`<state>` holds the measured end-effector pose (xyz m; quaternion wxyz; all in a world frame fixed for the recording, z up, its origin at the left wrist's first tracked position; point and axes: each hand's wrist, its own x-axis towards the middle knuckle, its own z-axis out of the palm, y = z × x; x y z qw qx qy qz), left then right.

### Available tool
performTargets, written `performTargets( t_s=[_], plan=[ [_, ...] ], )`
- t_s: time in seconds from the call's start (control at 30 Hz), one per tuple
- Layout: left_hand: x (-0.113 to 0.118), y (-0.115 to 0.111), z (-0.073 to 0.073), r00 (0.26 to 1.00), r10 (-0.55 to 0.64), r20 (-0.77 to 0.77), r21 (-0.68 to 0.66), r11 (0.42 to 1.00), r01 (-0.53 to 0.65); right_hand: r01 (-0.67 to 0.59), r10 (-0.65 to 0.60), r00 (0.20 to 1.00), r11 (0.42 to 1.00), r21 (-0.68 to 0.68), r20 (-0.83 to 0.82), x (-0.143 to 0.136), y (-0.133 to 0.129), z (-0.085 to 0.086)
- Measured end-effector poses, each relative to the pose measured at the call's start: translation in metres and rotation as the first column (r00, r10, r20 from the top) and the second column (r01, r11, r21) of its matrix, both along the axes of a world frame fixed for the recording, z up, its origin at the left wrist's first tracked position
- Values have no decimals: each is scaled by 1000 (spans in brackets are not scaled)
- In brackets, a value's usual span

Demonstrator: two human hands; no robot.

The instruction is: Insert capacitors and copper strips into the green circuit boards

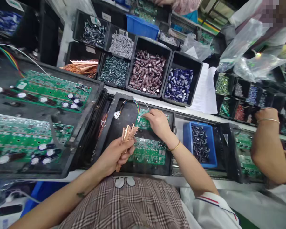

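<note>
My left hand [118,154] is closed round a bundle of flat copper strips [129,133], held upright over the near left part of a black tray [114,127]. My right hand [157,122] reaches onto the upper green circuit board [140,119], fingers pressed together at its surface; whatever they pinch is too small to make out. A lower green circuit board [150,151] lies in the same tray, its left end partly behind my left hand. Coloured wires with a white connector [117,114] lie at the tray's upper left.
Black bins hold brown capacitors [147,71], blue capacitors [178,84], green parts [114,70] and copper strips [82,67]. A blue bin [213,143] with dark capacitors stands right of the tray. Populated boards [54,89] lie left. Another person's arm [268,146] is at the right.
</note>
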<state>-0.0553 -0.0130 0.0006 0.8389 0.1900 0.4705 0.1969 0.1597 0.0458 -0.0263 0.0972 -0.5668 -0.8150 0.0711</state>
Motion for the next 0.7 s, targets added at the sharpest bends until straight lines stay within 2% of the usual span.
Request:
performTargets(
  t_s=[0.17, 0.3, 0.4, 0.5, 0.53, 0.6, 0.63, 0.7],
  plan=[
    [-9, 4, -10, 994, 65, -91, -16, 998, -67, 10, -9, 1000, 1000, 23, -29, 4, 1, -15],
    [-22, 6, -14, 983, 71, -170, 54, 997, -63, 6, -4, 999, 999, 32, -50, 2, 3, -21],
    [-31, 7, -14, 972, 81, -223, 123, 991, -54, -14, 15, 1000, 999, 32, -13, -8, 9, -19],
    [-33, 6, -10, 958, 107, -266, 216, 975, -49, -11, 12, 1000, 1000, 24, -19, -18, 8, -8],
    [-31, 6, -9, 955, 111, -274, 245, 969, -43, 10, -8, 998, 1000, 21, -68, -21, 4, -2],
    [-24, 5, -6, 958, 107, -265, 287, 958, -28, 54, -61, 959, 998, -33, -277, -26, -7, 11],
    [-19, 4, -5, 962, 105, -252, 305, 952, -24, 57, -93, 905, 994, -98, -415, -29, -13, 17],
    [-10, 4, -2, 969, 108, -222, 343, 939, -26, 20, -192, 720, 966, -257, -667, -34, -28, 26]
  ],
)
